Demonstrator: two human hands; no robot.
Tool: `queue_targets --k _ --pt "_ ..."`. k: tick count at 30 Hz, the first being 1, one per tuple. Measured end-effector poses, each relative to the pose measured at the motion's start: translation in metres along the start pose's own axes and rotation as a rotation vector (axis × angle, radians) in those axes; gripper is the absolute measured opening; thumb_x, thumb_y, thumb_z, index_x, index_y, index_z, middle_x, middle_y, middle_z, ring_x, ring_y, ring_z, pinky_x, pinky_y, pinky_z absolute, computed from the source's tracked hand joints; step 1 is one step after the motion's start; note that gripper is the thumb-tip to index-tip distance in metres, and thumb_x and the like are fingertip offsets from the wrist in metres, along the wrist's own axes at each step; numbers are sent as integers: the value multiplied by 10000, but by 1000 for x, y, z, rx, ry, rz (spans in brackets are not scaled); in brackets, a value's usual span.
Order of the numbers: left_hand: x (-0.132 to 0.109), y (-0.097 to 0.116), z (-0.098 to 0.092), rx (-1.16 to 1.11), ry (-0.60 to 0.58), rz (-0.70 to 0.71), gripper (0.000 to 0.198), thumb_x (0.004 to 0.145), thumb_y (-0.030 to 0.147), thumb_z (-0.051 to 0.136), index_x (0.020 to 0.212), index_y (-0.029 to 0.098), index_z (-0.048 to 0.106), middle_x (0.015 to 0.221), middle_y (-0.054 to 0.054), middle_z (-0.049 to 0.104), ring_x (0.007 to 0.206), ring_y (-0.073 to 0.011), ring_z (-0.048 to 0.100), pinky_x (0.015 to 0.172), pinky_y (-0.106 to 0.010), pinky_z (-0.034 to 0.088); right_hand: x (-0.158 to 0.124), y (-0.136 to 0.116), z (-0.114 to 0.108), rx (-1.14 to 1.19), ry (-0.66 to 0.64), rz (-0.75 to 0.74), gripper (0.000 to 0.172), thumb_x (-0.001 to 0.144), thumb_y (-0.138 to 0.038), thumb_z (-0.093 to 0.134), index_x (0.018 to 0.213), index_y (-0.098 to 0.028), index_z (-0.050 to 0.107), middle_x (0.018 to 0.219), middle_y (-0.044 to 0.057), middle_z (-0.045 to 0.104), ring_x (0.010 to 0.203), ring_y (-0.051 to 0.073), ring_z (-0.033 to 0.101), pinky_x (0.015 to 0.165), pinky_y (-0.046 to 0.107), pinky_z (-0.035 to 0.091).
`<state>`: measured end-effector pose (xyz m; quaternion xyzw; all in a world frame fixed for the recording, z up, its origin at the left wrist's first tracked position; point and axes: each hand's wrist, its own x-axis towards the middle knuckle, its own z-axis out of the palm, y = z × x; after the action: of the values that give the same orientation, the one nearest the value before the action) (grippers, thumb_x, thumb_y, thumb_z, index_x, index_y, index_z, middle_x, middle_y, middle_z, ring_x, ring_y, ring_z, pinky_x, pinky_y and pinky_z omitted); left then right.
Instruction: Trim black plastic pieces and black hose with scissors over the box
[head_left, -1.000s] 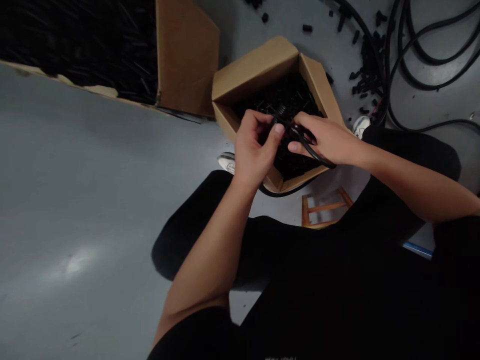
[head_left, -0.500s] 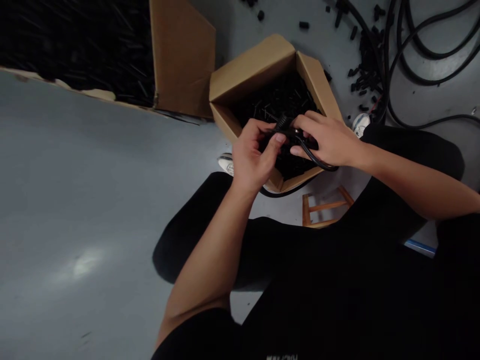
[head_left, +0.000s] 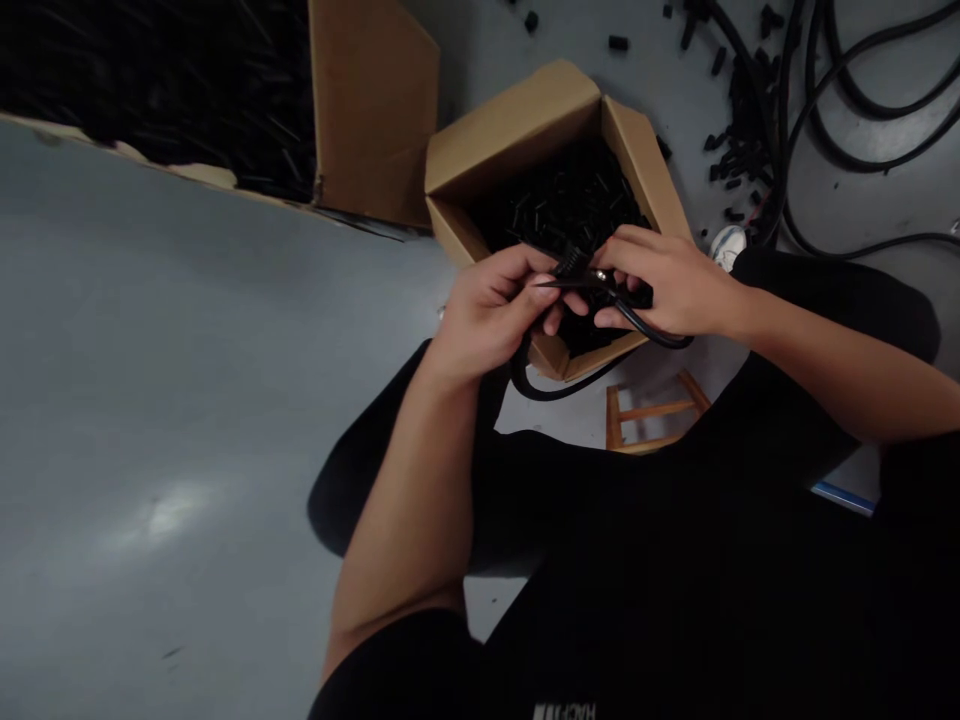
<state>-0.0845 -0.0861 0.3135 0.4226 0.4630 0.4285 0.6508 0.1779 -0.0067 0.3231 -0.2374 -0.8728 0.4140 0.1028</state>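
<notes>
Grey floor (head_left: 187, 450): scattered black pieces (head_left: 618, 43), coiled cables (head_left: 847, 160)

**Bare left hand (head_left: 487, 310) and bare right hand (head_left: 667, 285):** held close together at centre, palms turned inward, each closed in a pinching grip. Bare left forearm (head_left: 401, 480) rises steeply from a black short sleeve (head_left: 390, 670), the wrist nearly straight, with curled left fingers (head_left: 517, 275) above it. Bare right forearm (head_left: 840, 385) runs almost level from the right edge of the view, the wrist slightly bent, with right fingers (head_left: 637, 250) arched over a lower thumb (head_left: 607, 318).
</notes>
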Motion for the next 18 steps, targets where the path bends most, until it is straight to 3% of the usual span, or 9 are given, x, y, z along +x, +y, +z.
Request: queue_targets --k 5,11,18 --pt "-3 5 -7 -125 -118 -9 546 1019 730 816 957 191 757 702 -37 761 417 -83 518 359 -190 317 -5 0 2 -64 -16 1 561 1162 -655 604 1501 -208 625 1205 49 680 1033 195 695 944 327 535" --pt "-2 9 6 -180 -227 -165 552 957 674 908 892 143 774 691 -71 758 408 -71 477 374 -189 362 -8 -4 2 -96 -17 -1 517 1171 -595 566 1505 -205 629 1321 83 671 1166 245 696 964 343 538" --pt "-1 9 -3 -250 -311 -292 603 951 722 885 938 123 819 650 -55 698 392 -64 420 349 -193 279 -12 -2 -3 10 -63 15 433 1144 -551 644 1433 -233 699 1105 20 698 987 188 689 886 305 480"
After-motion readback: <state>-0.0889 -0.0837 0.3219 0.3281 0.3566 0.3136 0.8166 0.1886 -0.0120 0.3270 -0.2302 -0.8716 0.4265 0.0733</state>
